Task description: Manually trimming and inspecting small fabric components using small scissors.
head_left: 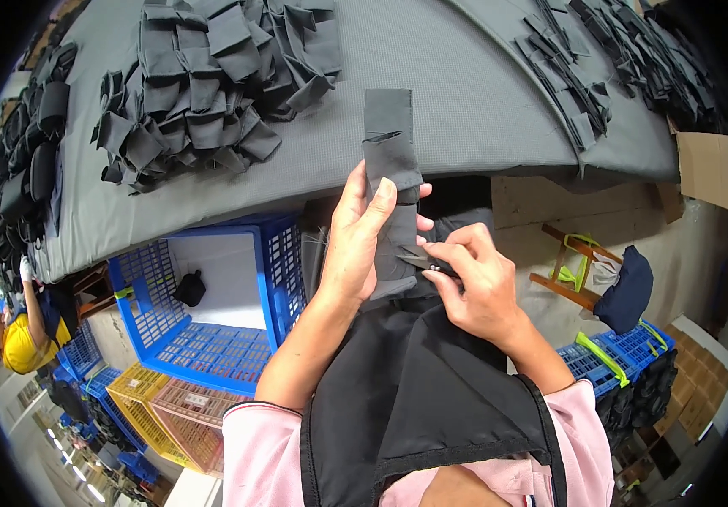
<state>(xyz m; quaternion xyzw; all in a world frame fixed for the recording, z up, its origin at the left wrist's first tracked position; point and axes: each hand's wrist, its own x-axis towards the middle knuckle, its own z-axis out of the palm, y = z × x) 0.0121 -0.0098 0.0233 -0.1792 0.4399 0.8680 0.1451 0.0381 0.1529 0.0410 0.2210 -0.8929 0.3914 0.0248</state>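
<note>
My left hand (354, 241) is closed around a dark grey fabric strip (389, 114) with a folded, pocket-like layer, its thumb pressed on top. The strip's far end reaches over the near edge of the cloth-covered table (465, 101). Between the fingers of my right hand (480, 283) is a small pair of thread snips (414, 260). Their metal blades lie at the right edge of the strip, close to its lower end. Whether they touch a thread is too small to tell. A large pile of similar grey fabric pieces (199, 76) lies at the table's far left.
More dark strips (562, 80) lie on the table's right side. Below the table at left stands a blue plastic crate (267, 279) holding a small black item (189, 289). At right are a wooden stool (567, 291) and blue crates (579, 362). A person in yellow (30, 342) is far left.
</note>
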